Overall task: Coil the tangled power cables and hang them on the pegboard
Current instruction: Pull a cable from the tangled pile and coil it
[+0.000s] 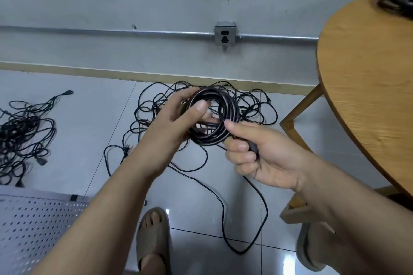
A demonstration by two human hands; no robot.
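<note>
Both forearms reach in from the bottom edge, and between them the left hand (178, 116) grips the coil (214, 118) of black power cable, held up above the floor. Its thumb lies across the front of the loops and its fingers curl behind, partly hidden. The right hand (257, 154) is closed round the running strand just beside the coil's lower right, thumb tip pressing against the loops. Something dark sits in that fist, plug or cable I cannot tell. From there the loose tail (223, 219) drops to the tiles and bends round near the sandalled feet (154, 241).

The cable looks light and limp but springy, with a smooth jacket, so the loops will likely fan apart if the pinch loosens. The best hold is probably across every turn at one spot, as the left hand has it, while the tail is wound round to bind the bundle.

Beneath the coil lies a tangled heap (252, 105) by the skirting, and a second heap (24, 131) sprawls well apart at the left. The pegboard (33, 225) shows at the lower left, nothing visibly hung on it. At the right stands a round wooden table (368, 73) with a blurred dark bundle (397, 0) on its far edge
</note>
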